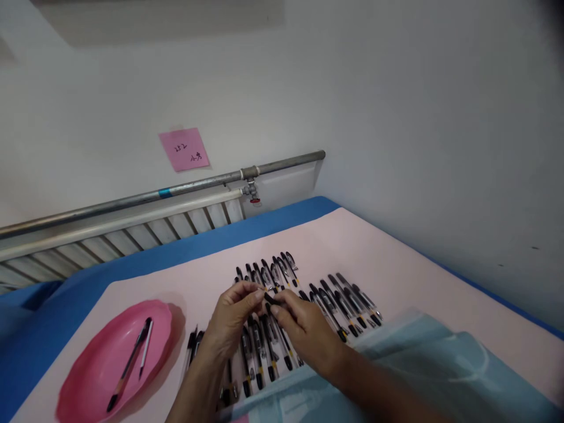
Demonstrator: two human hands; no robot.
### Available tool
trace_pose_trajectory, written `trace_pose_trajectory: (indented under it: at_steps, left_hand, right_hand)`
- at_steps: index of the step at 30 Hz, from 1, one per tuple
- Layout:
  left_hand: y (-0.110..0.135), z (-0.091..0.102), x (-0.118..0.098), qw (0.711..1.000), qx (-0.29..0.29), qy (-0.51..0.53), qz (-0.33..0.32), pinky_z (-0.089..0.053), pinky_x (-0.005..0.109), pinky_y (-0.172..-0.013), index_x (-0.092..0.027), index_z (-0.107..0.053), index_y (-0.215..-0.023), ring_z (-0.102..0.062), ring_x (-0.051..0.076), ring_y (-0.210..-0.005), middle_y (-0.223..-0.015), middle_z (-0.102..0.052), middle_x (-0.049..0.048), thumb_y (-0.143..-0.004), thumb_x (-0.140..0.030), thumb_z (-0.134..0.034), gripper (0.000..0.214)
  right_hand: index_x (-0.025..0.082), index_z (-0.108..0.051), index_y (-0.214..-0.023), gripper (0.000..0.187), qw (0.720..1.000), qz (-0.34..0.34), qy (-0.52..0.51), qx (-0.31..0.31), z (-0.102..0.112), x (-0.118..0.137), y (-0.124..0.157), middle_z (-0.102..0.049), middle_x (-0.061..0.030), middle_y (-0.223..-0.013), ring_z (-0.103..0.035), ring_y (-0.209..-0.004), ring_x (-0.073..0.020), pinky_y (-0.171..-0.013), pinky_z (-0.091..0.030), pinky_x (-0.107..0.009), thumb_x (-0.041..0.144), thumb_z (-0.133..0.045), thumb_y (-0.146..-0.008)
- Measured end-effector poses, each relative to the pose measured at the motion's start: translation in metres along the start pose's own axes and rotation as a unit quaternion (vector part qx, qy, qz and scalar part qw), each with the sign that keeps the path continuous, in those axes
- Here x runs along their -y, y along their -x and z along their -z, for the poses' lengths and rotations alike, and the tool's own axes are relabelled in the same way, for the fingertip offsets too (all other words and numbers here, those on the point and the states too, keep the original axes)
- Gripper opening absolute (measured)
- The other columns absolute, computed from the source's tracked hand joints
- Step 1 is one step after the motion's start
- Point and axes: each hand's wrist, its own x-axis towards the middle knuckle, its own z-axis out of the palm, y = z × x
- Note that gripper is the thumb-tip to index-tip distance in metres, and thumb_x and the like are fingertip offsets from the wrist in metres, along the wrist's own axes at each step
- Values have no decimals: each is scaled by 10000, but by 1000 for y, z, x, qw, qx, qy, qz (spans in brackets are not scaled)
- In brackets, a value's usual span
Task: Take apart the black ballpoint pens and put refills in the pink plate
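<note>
Black pen piece [271,299], slim and rounded like a short rod: that's what sits between the 2 hands, above the rows of pens.

"How are the fingers set?"

"The right hand [308,332] has its thumb and forefinger closed on the piece. The left hand [233,308] has thumb and forefinger pinched together at its upper-left end; exactly what they pinch is too small to tell."

"Which way does it point?"

"Its long axis slopes from upper left, at the left fingertips, down to lower right, into the right fingers."

"And underneath?"

"Pens [258,352], clear smooth barrels with black ends and small yellow parts, lying side by side. There's 1 group beyond the hands, 1 to the right and 1 beneath them, partly hidden by the wrists."

"Any container?"

"A glossy pink bowl [83,370], oval with a wavy rim, on the left. It holds 2 things: a dark pen [131,361] and a thin white stick [146,348] with a dark tip, close together, both slanting from upper right to lower left."

"What carries it all?"

"A worktop [326,235] with a smooth pale pink covering, blue cloth [286,217] along its far edge. Soft, creased light blue fabric [418,352] lies at the near right. Beyond stand a ribbed radiator [147,233] and a dull metal pipe [198,183]."
</note>
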Motion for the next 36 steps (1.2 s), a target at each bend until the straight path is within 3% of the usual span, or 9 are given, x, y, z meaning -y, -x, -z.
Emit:
trace_pose_trajectory:
  at_steps: [7,11,15,23,26,31,33,36]
  left_hand:
    - [2,2,-1,999,43,17,14,-373,226,-603,-154,-631,-827,-488,81,-566,-626,-557,-17,-697,-279,-648,181]
    - [1,-2,1,999,15,35,27,-377,236,-582,-168,-600,-930,-485,87,-556,-654,-556,-17,-702,-382,-629,314]
    - [-1,-8,6,999,-50,6,8,-342,217,-539,-155,-556,-685,-457,76,-491,-525,-518,-45,-636,-378,-687,263]
    - [-3,-13,12,997,-81,9,-10,-322,212,-518,-149,-545,-616,-419,66,-470,-481,-491,-57,-634,-355,-690,253]
    - [-3,-12,15,996,-91,9,-16,-325,211,-510,-149,-545,-608,-424,69,-467,-473,-489,-55,-630,-367,-692,264]
    - [-2,-14,11,996,-76,50,-7,-341,202,-509,-141,-592,-656,-446,64,-481,-527,-533,-38,-621,-333,-705,226]
    - [-1,-14,8,996,-48,81,3,-363,205,-527,-137,-628,-737,-460,58,-508,-652,-591,-8,-628,-328,-698,231]
    - [0,-16,6,994,-20,111,3,-388,224,-550,-156,-625,-905,-490,73,-570,-844,-614,32,-690,-386,-632,315]
  right_hand:
    - [202,-475,-779,124,963,-140,-214,84,0,2,-4,-440,62,-558,-323,-402,-59,-407,-275,-182,266,-383,-832]
    - [191,-530,-800,137,987,-76,-138,45,1,5,-3,-482,40,-602,-421,-520,-81,-500,-343,-193,261,-414,-821]
    - [186,-554,-823,144,997,-24,-66,20,0,5,-1,-530,24,-663,-467,-612,-100,-577,-363,-209,236,-419,-820]
    - [187,-546,-802,136,995,-47,-90,13,-4,-1,-2,-483,40,-625,-430,-568,-87,-544,-342,-203,262,-433,-816]
    - [196,-490,-766,114,970,-134,-195,46,-5,1,-3,-419,66,-560,-348,-437,-55,-421,-273,-177,281,-425,-805]
    - [217,-425,-796,134,879,-270,-373,126,-4,6,-5,-400,90,-562,-204,-334,-16,-335,-101,-149,349,-441,-780]
    - [214,-435,-798,138,875,-269,-383,120,-3,6,-5,-407,89,-557,-212,-332,-13,-331,-105,-145,349,-447,-776]
    - [206,-442,-764,129,904,-233,-349,84,-3,6,-6,-404,88,-531,-222,-329,-17,-325,-132,-151,330,-425,-793]
